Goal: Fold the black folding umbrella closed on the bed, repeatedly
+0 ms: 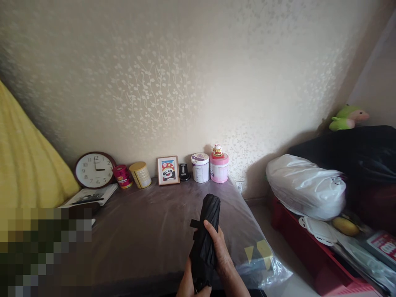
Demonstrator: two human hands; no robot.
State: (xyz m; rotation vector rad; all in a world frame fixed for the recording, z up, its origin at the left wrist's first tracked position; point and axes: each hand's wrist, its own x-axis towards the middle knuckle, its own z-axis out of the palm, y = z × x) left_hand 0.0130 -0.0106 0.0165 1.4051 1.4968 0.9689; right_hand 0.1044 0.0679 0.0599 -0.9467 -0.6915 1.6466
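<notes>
A folded black umbrella (204,243) is held upright at a slight tilt in front of me, above the near part of the covered table. My right hand (219,247) wraps its upper half from the right side, thumb across the fabric. Lower down, my left hand (188,280) grips the umbrella near its bottom end, partly cut off by the frame edge. A short black strap (194,223) sticks out to the left from the umbrella's fabric.
Along the wall stand a round clock (95,170), a red tin (123,177), a yellow tin (140,175), a framed panda picture (168,170) and two tubs, the pink tub (219,171) topped by a figurine. Right of the table (148,231) is a red bin (303,255) under a white bag (306,185).
</notes>
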